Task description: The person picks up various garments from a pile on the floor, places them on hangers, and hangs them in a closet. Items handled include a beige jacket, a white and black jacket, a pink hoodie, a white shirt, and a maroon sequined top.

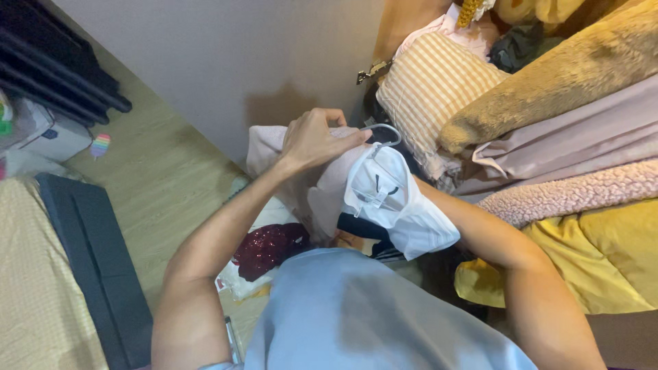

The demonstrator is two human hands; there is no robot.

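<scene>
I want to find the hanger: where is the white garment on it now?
In the head view, the white garment hangs at centre, just right of the left hand gripping the hanger hook, below the striped pillow.

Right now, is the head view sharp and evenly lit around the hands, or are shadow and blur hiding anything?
Head view: warm, even indoor light, soft overall; the left hand on the hanger hook is clear, with its shadow on the wall; the white garment hides the right hand; the picture is strongly tilted.
</scene>
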